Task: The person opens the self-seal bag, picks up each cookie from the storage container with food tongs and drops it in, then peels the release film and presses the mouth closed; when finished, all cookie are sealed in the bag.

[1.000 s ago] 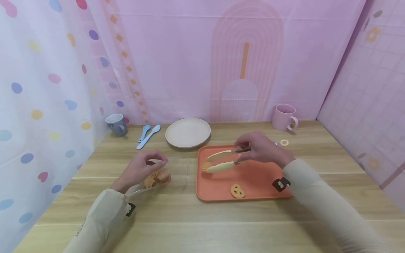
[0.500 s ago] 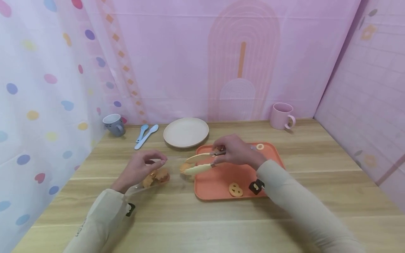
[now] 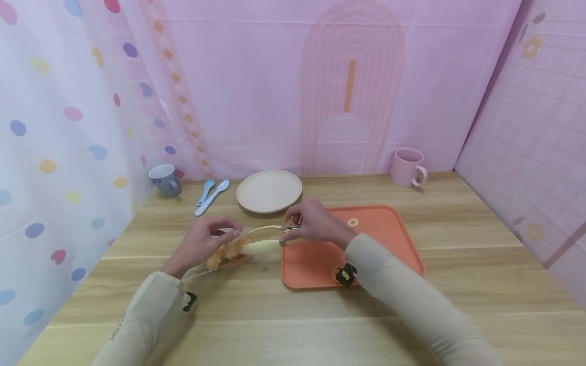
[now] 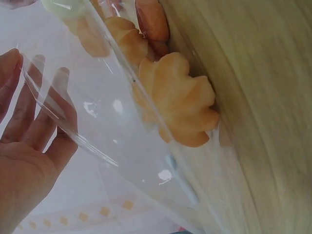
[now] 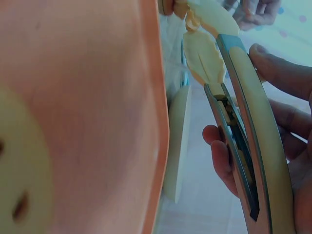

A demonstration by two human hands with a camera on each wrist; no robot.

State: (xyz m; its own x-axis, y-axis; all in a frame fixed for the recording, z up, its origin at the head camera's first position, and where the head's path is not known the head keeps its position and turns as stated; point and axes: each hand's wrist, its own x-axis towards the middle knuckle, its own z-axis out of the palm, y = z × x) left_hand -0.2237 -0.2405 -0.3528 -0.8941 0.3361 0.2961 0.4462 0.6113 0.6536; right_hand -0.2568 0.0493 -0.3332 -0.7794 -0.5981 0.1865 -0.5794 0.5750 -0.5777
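My left hand (image 3: 206,241) pinches the edge of a clear plastic bag (image 4: 112,126), which lies on the table with its mouth held up. Inside the bag are a flower-shaped cookie (image 4: 178,100) and several other brown baked pieces (image 3: 214,262). My right hand (image 3: 316,223) grips tongs (image 3: 263,247) with cream, wavy-edged tips and a pale ring (image 3: 352,222) at the handle end. The tips reach left into the bag's mouth. In the right wrist view a golden cookie (image 5: 192,20) shows at the tips; I cannot tell whether they still grip it.
An orange tray (image 3: 380,249) lies under my right forearm, with a pretzel-shaped cookie (image 5: 29,165) near its front edge. Behind are a beige plate (image 3: 269,191), two blue spoons (image 3: 212,197), a grey-blue cup (image 3: 166,181) and a pink mug (image 3: 406,168).
My right hand has carried the tongs and a cookie left from over the tray to the bag. My left hand has stayed at the bag's edge.
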